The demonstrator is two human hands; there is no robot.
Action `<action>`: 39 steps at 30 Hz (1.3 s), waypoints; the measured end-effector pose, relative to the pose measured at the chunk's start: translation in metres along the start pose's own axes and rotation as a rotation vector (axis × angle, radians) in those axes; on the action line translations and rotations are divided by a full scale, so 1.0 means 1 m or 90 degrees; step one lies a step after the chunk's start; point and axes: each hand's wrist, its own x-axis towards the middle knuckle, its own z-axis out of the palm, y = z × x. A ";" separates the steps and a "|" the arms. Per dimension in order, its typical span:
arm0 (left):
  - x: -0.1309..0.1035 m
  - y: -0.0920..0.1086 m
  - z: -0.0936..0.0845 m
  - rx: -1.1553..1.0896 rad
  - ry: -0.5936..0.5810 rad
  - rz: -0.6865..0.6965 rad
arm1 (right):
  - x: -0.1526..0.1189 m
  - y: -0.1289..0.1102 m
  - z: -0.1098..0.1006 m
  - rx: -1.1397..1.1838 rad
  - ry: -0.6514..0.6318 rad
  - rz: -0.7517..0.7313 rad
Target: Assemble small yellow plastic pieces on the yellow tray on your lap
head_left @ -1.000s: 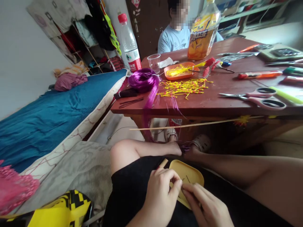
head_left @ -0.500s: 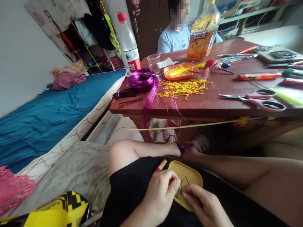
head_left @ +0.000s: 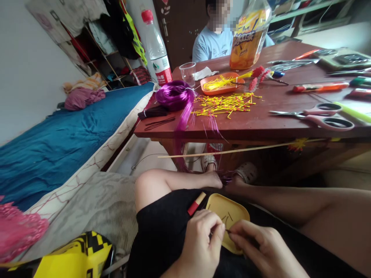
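Left hand (head_left: 199, 243) and right hand (head_left: 261, 247) at 6 o'clock, fingertips pinched together on a thin dark wire (head_left: 227, 231) over the yellow tray (head_left: 232, 210) on the lap. Red-tipped stick (head_left: 196, 203) just beside tray, 10 o'clock side. Scissors (head_left: 315, 116) on tabletop (head_left: 261, 123), 2 o'clock.

A reddish wooden table (head_left: 261, 123) carries a coil of purple strands (head_left: 175, 94), scattered yellow sticks (head_left: 224, 104), an orange tray (head_left: 222, 83), pink-handled scissors (head_left: 315, 116) and two bottles (head_left: 156, 48); a blue-covered bed (head_left: 63, 139) lies left; a person in a pale blue shirt (head_left: 213, 44) sits behind.
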 end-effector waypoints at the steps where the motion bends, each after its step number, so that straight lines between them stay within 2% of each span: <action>1: 0.000 0.000 0.000 -0.043 -0.011 -0.032 | 0.001 0.000 -0.001 0.028 -0.012 0.024; 3: 0.002 0.000 -0.003 -0.132 -0.058 -0.111 | 0.003 -0.001 -0.004 0.082 -0.062 0.062; 5: 0.005 0.000 -0.007 -0.175 -0.127 -0.150 | 0.005 -0.002 -0.007 0.109 -0.102 0.079; 8: 0.010 0.004 -0.013 -0.147 -0.212 -0.127 | 0.007 -0.003 -0.010 0.113 -0.120 0.078; 10: 0.012 0.007 -0.014 -0.121 -0.228 -0.115 | 0.007 -0.004 -0.011 0.116 -0.132 0.075; 17: 0.012 0.003 -0.006 -0.181 -0.201 -0.153 | 0.002 -0.006 -0.009 0.052 -0.092 0.027; 23: 0.012 -0.005 -0.003 -0.225 -0.206 -0.199 | -0.003 -0.009 -0.002 -0.003 0.053 -0.050; 26: 0.015 -0.003 -0.003 -0.214 -0.188 -0.187 | -0.003 -0.006 0.000 0.015 0.081 -0.071; 32: 0.015 0.004 -0.001 -0.123 -0.118 -0.111 | -0.002 0.002 0.000 0.057 0.005 -0.073; 36: 0.010 0.004 0.008 -0.004 -0.045 -0.051 | -0.004 0.003 0.001 0.130 -0.009 -0.056; 39: 0.008 0.002 0.011 0.016 -0.038 -0.050 | -0.004 0.007 0.004 0.164 -0.012 -0.037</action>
